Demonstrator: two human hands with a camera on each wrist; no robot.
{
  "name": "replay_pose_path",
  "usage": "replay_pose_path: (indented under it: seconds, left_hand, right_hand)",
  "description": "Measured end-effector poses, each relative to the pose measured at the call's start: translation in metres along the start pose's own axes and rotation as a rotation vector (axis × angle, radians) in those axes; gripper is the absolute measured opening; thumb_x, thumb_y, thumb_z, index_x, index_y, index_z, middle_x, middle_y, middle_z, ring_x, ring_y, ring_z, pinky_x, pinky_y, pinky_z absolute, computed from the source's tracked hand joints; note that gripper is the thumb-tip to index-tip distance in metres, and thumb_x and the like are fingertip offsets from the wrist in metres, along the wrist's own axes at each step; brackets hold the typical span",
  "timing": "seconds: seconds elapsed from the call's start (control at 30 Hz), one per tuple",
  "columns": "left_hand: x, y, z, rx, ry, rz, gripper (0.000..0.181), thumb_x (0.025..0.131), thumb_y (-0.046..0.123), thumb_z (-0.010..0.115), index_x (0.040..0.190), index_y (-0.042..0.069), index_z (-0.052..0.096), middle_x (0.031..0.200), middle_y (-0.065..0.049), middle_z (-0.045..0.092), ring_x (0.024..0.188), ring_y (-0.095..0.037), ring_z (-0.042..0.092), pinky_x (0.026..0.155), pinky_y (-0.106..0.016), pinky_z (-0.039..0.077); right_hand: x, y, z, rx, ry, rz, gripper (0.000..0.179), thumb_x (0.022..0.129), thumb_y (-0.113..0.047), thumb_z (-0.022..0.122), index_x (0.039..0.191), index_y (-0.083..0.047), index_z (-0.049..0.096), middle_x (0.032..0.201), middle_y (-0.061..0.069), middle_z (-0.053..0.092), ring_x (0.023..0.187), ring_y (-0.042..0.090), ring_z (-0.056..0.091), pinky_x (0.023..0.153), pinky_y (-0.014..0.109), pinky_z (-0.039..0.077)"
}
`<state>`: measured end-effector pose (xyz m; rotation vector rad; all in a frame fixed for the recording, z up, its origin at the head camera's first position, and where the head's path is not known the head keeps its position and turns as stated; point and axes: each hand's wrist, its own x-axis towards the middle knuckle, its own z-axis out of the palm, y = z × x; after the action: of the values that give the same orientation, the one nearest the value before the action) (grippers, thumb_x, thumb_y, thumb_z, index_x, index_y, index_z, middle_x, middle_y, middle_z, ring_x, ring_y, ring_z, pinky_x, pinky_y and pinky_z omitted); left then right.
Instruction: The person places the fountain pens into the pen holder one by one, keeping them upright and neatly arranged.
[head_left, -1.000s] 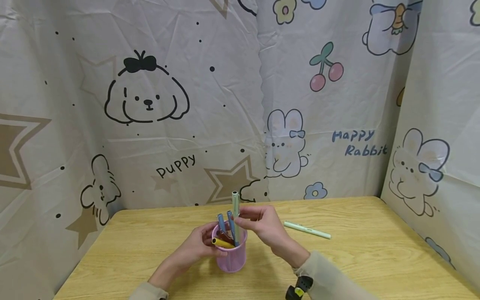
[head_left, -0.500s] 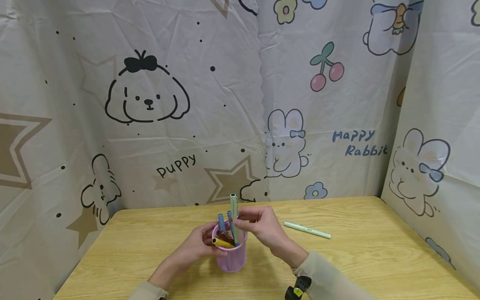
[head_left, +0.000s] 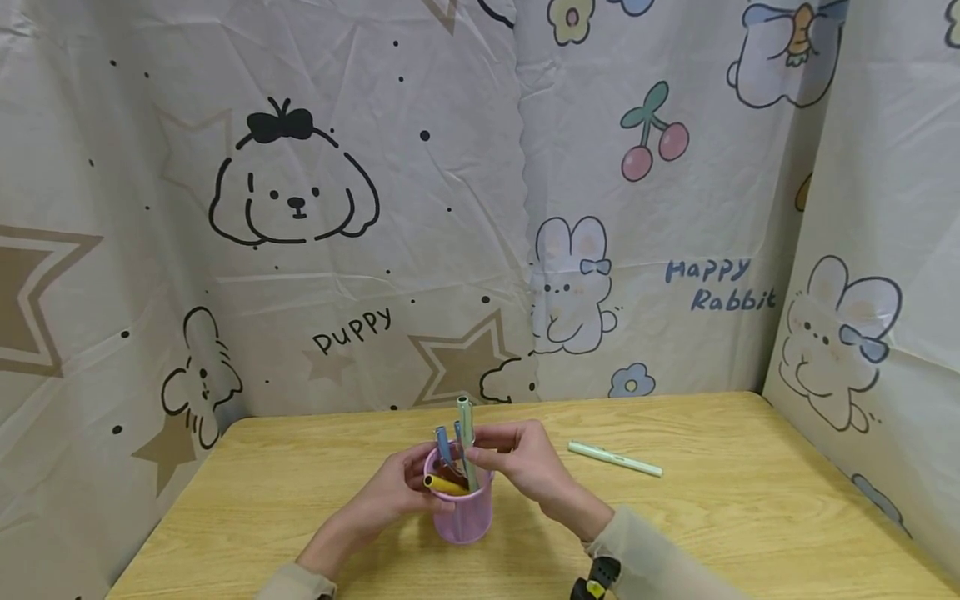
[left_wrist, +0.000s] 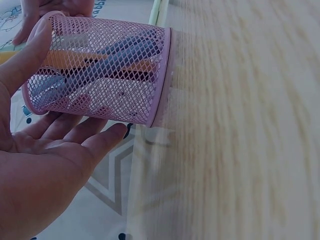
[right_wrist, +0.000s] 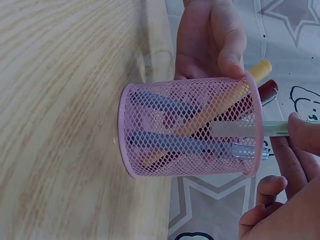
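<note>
A pink mesh pen cup (head_left: 463, 525) stands upright on the table, and my left hand (head_left: 401, 485) holds it by the side, thumb on one side and fingers on the other. Between thumb and fingers, my right hand (head_left: 538, 468) pinches a light green pen (head_left: 466, 415) above the rim. In the right wrist view the pen's lower part shows through the mesh, inside the cup. Also in the cup lean blue pens (head_left: 442, 443), a yellow pen (head_left: 447, 486) and a dark red pen (right_wrist: 268, 90).
A second light green pen (head_left: 615, 459) lies on the wooden table (head_left: 720, 500), right of the cup and behind my right forearm. A printed curtain (head_left: 450, 267) hangs behind the table and along its sides.
The green pen has sunk lower into the cup, its top tilting slightly left, and my right hand has come down with it. My left hand and the cup stay put.
</note>
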<state>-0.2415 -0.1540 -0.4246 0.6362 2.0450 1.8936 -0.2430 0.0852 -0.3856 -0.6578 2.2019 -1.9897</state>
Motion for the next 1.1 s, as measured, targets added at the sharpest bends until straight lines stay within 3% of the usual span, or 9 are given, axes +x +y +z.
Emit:
replay_pose_path:
  seconds: [0.4, 0.57, 0.67, 0.87, 0.97, 1.1]
  left_hand:
    - [-0.001, -0.001, -0.001, -0.009, -0.008, 0.013, 0.082, 0.088, 0.002, 0.085, 0.156, -0.007, 0.041, 0.142, -0.021, 0.061, 0.125, -0.034, 0.064, 0.103, -0.036, 0.054]
    - [-0.001, -0.001, -0.001, -0.011, -0.01, 0.012, 0.083, 0.087, 0.001, 0.084, 0.157, -0.007, 0.04, 0.143, -0.022, 0.061, 0.126, -0.034, 0.063, 0.106, -0.036, 0.052]
    - [-0.001, -0.001, 0.0, -0.004, -0.008, 0.016, 0.081, 0.087, 0.001, 0.084, 0.156, -0.006, 0.041, 0.143, -0.022, 0.061, 0.127, -0.035, 0.063, 0.107, -0.037, 0.051]
    - [0.0, -0.001, 0.0, 0.009, -0.01, 0.026, 0.078, 0.087, 0.001, 0.084, 0.154, -0.005, 0.045, 0.143, -0.021, 0.061, 0.125, -0.034, 0.064, 0.107, -0.035, 0.051]
    - [0.0, -0.001, 0.0, 0.012, -0.011, 0.026, 0.076, 0.087, 0.001, 0.084, 0.153, -0.004, 0.047, 0.142, -0.021, 0.062, 0.125, -0.033, 0.064, 0.106, -0.034, 0.052]
    - [0.0, -0.001, 0.0, 0.014, -0.008, 0.018, 0.076, 0.087, 0.001, 0.084, 0.153, -0.004, 0.047, 0.141, -0.02, 0.063, 0.124, -0.032, 0.065, 0.105, -0.034, 0.052]
  right_hand:
    - [-0.003, 0.002, -0.001, -0.048, -0.027, -0.007, 0.03, 0.093, -0.008, 0.08, 0.121, 0.001, 0.077, 0.119, 0.014, 0.076, 0.098, 0.02, 0.069, 0.079, 0.026, 0.055]
    - [-0.007, -0.003, -0.012, -0.126, -0.045, -0.027, 0.029, 0.093, -0.006, 0.079, 0.121, -0.003, 0.079, 0.122, 0.01, 0.076, 0.075, 0.011, 0.05, 0.065, 0.021, 0.04]
    - [-0.01, -0.005, -0.026, -0.171, -0.028, -0.04, 0.024, 0.094, -0.009, 0.079, 0.118, -0.003, 0.08, 0.118, 0.01, 0.077, 0.064, 0.009, 0.039, 0.06, 0.021, 0.036]
    - [-0.016, -0.001, -0.071, -0.353, 0.041, -0.042, 0.015, 0.093, -0.012, 0.081, 0.108, -0.009, 0.083, 0.11, 0.004, 0.078, 0.066, 0.012, 0.042, 0.063, 0.024, 0.036]
    - [-0.018, 0.004, -0.097, -0.479, 0.039, -0.039, 0.013, 0.093, -0.013, 0.082, 0.105, -0.013, 0.084, 0.11, 0.003, 0.078, 0.072, 0.016, 0.047, 0.065, 0.027, 0.037]
    - [-0.022, 0.014, -0.125, -0.642, 0.008, -0.041, 0.013, 0.092, -0.014, 0.083, 0.105, -0.015, 0.083, 0.109, -0.001, 0.077, 0.093, 0.022, 0.063, 0.078, 0.037, 0.049]
